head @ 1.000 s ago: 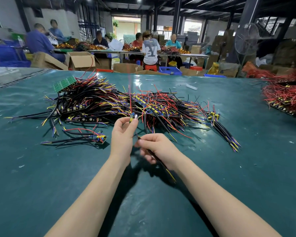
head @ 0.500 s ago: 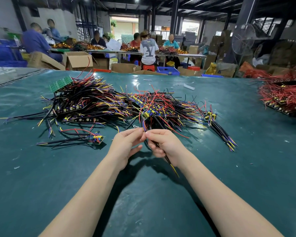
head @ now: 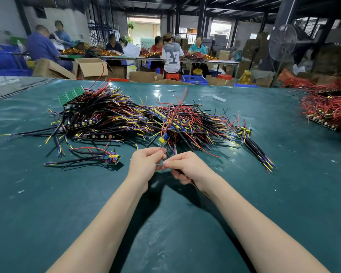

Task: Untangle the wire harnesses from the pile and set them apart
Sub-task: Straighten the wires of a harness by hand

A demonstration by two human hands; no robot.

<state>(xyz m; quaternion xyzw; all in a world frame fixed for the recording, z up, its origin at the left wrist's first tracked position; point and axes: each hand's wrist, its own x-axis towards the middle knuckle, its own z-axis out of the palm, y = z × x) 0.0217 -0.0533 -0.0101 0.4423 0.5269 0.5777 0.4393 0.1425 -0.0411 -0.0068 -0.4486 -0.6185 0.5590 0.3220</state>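
Note:
A big tangled pile of wire harnesses (head: 126,119), black with yellow, blue and red leads, lies across the middle of the green table (head: 47,203). In front of it my left hand (head: 146,164) pinches thin wires below a small yellow and blue board (head: 163,138) that hangs above the table, red leads rising from it. My right hand (head: 187,167) grips the black cable of the same harness; the cable runs back under my wrist. One separate harness (head: 98,157) lies alone to the left, and a bundle (head: 254,148) lies to the right.
A green circuit board (head: 71,94) rests on the pile's far left. A heap of red wires (head: 327,109) sits at the table's right edge. Small white scraps (head: 219,97) lie near the far edge. Several people work at tables beyond, with cardboard boxes and a fan.
Both hands have drawn closer together and nearer to me, and the small board with its red leads is lifted out of the pile's front edge.

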